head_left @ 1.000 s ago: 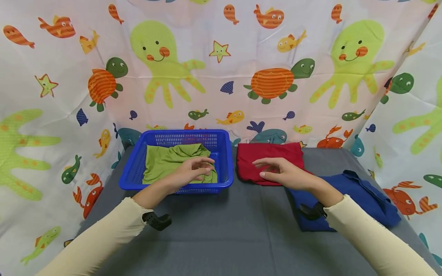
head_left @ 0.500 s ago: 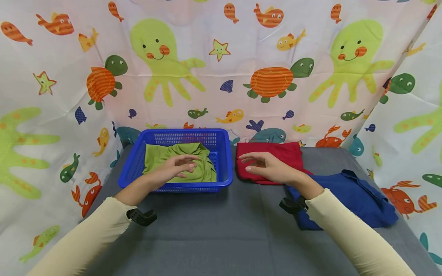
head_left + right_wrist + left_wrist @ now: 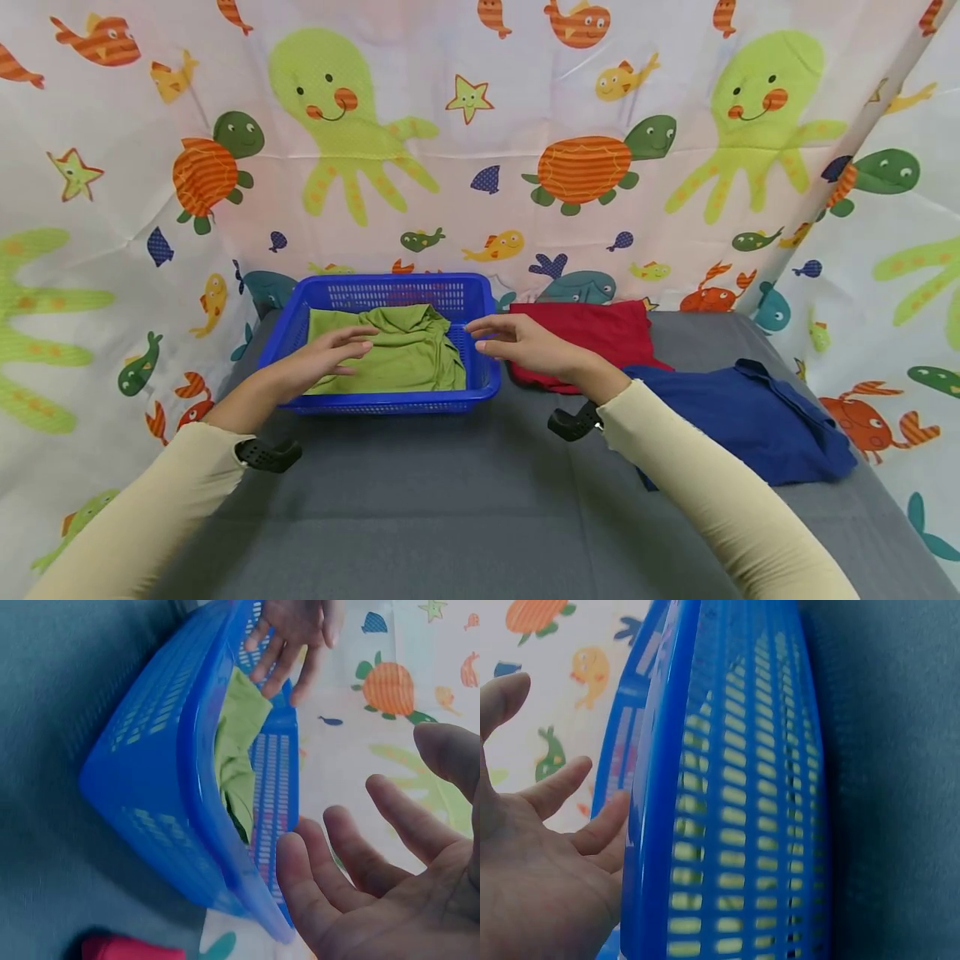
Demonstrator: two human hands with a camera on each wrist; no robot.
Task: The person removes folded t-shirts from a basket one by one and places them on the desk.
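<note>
Watching from beside the table [image 3: 450, 500], I see the blue basket [image 3: 420, 401] set between two bare hands, its long axis running from one to the other. The left hand [image 3: 322, 360] is spread loosely over the left part of it, holding nothing, with the green cloth [image 3: 412, 354] inside the basket just below and to the right of its fingertips. The right hand [image 3: 528, 343] is also loose and wide, with nothing in it, its fingertips reaching toward the right rim; whether they touch it I cannot tell. So the two grips face each other across the basket's length, and that span looks like the relation that counts. To my eye the left hand is nearer the cloth, while the right is nearer the basket's right end. Beyond the right hand and a little to its right lies the red cloth [image 3: 600, 329]; farther right, partly behind that forearm, lies the blue cloth [image 3: 742, 421].
</note>
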